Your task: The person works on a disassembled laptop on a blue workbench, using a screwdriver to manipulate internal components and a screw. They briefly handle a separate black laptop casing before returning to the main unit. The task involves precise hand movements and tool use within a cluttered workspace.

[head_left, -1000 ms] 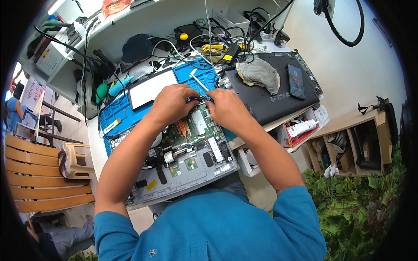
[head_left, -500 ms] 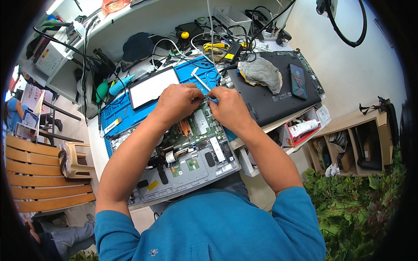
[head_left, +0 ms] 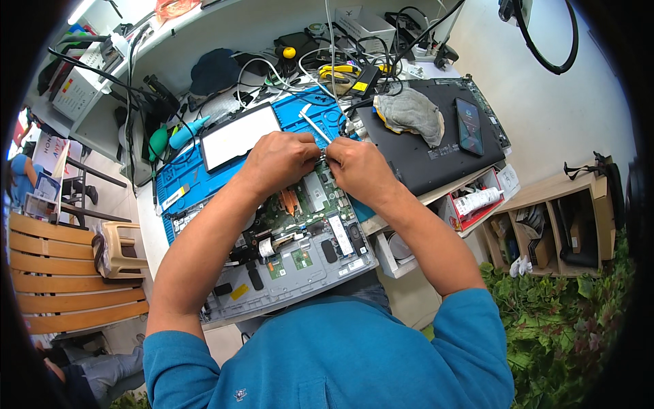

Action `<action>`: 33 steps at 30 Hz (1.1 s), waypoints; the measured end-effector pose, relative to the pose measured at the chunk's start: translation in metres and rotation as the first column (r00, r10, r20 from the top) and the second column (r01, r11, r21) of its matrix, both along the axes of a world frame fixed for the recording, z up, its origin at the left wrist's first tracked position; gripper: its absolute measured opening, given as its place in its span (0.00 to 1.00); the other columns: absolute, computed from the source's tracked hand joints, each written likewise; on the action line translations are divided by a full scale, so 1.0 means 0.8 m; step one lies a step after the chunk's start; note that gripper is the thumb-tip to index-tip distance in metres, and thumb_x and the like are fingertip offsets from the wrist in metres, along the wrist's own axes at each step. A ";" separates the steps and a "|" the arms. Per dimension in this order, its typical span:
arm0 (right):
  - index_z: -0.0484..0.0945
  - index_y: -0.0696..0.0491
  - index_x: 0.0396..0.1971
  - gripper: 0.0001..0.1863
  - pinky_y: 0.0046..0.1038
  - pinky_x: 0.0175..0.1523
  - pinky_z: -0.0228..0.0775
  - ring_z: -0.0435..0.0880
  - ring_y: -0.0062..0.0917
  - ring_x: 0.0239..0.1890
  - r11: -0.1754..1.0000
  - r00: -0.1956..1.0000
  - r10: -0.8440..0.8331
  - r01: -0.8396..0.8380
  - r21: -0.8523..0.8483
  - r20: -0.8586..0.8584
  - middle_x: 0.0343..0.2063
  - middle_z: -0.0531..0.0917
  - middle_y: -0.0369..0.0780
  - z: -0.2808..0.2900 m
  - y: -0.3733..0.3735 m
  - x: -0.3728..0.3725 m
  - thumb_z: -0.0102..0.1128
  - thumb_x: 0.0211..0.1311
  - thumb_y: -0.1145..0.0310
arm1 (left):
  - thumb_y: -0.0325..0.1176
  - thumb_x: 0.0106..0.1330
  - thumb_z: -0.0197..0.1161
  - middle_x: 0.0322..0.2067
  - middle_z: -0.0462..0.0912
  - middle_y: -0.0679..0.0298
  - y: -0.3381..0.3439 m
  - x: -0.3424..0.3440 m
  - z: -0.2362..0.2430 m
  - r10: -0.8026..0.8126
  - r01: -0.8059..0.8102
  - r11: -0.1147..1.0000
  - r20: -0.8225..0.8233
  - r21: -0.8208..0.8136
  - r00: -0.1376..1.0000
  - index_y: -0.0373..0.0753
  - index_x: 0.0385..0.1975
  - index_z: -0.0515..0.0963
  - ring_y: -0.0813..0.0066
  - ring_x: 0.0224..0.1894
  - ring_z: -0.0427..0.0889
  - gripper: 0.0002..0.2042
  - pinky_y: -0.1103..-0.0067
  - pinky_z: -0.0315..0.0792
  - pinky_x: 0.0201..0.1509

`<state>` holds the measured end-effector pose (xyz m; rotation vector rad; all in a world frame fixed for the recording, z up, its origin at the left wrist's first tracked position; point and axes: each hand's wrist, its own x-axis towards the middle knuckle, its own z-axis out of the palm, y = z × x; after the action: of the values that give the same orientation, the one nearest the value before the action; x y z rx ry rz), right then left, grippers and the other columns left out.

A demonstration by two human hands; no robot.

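Both grips pinched together, left hand (head_left: 281, 161), right hand (head_left: 356, 168), over opened laptop (head_left: 300, 245), yellow label (head_left: 239, 292) at lower left

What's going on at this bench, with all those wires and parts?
A person in a blue shirt is bent over an opened laptop whose green circuit board is exposed. The left hand and right hand meet at the laptop's far edge, fingertips pinched on something too small to make out. The laptop lies on a blue work mat. To the right, a grey cloth and a phone rest on a black laptop lid.

Head camera looks steeply down (fisheye, close) onto the workbench (head_left: 436, 170).
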<state>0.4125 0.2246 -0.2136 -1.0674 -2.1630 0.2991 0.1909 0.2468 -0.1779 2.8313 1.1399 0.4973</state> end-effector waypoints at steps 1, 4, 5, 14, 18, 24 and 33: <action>0.84 0.59 0.34 0.01 0.48 0.44 0.85 0.90 0.52 0.38 1.000 1.000 0.008 -0.008 0.002 0.027 0.36 0.88 0.50 0.002 -0.001 0.000 0.65 0.64 0.78 | 0.34 0.63 0.73 0.37 0.89 0.68 -0.001 0.001 0.001 -0.005 0.005 1.000 -0.004 0.001 1.000 0.47 0.34 0.89 0.57 0.39 0.91 0.03 0.61 0.85 0.40; 0.84 0.59 0.34 0.02 0.48 0.45 0.86 0.91 0.51 0.38 1.000 0.996 0.022 -0.020 -0.021 0.086 0.36 0.89 0.50 0.006 -0.002 0.002 0.64 0.63 0.79 | 0.33 0.64 0.73 0.37 0.89 0.67 -0.001 0.001 0.004 -0.016 0.015 1.000 -0.020 -0.006 1.000 0.46 0.33 0.88 0.56 0.38 0.91 0.01 0.60 0.84 0.39; 0.84 0.59 0.34 0.03 0.48 0.46 0.86 0.91 0.51 0.38 0.999 0.994 0.025 -0.022 -0.034 0.102 0.37 0.89 0.51 0.006 -0.002 0.002 0.63 0.63 0.79 | 0.33 0.64 0.72 0.36 0.88 0.67 0.000 0.001 0.004 -0.017 0.017 1.000 -0.028 -0.017 0.999 0.46 0.32 0.88 0.55 0.37 0.90 0.01 0.60 0.84 0.39; 0.83 0.59 0.35 0.04 0.49 0.48 0.84 0.90 0.50 0.41 0.995 0.946 0.085 -0.068 -0.067 0.314 0.37 0.86 0.49 0.010 -0.005 0.012 0.63 0.61 0.79 | 0.33 0.63 0.73 0.38 0.89 0.67 0.005 0.008 0.022 -0.043 0.027 0.994 -0.151 -0.105 0.988 0.47 0.36 0.92 0.57 0.38 0.91 0.04 0.61 0.84 0.44; 0.84 0.61 0.38 0.07 0.50 0.51 0.84 0.90 0.52 0.43 0.992 0.958 0.033 0.004 -0.130 0.284 0.39 0.86 0.51 0.020 -0.016 0.008 0.62 0.61 0.79 | 0.32 0.63 0.74 0.39 0.90 0.66 0.013 0.001 0.018 -0.030 0.022 0.988 -0.046 -0.156 0.998 0.47 0.38 0.94 0.55 0.38 0.91 0.06 0.61 0.85 0.46; 0.87 0.63 0.38 0.08 0.50 0.51 0.85 0.91 0.55 0.43 0.988 0.994 -0.082 0.090 -0.122 0.074 0.42 0.89 0.55 0.015 -0.025 0.010 0.61 0.65 0.79 | 0.35 0.66 0.78 0.38 0.95 0.56 0.030 -0.002 0.028 0.298 -0.207 0.826 0.094 -0.525 0.950 0.44 0.45 0.95 0.60 0.39 0.93 0.10 0.68 0.84 0.48; 0.89 0.67 0.42 0.11 0.39 0.33 0.88 0.94 0.39 0.24 0.714 0.992 -0.118 0.111 -0.691 0.037 0.26 0.91 0.54 0.061 0.015 -0.005 0.61 0.72 0.75 | 0.41 0.61 0.84 0.40 0.96 0.56 0.067 0.009 0.023 0.194 -0.207 0.746 -0.091 -0.633 0.977 0.43 0.45 0.96 0.62 0.42 0.94 0.15 0.68 0.84 0.51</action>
<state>0.4089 0.2367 -0.1646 -1.5884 -1.9847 1.1261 0.1978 0.3003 -0.1594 2.1329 1.3120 0.0497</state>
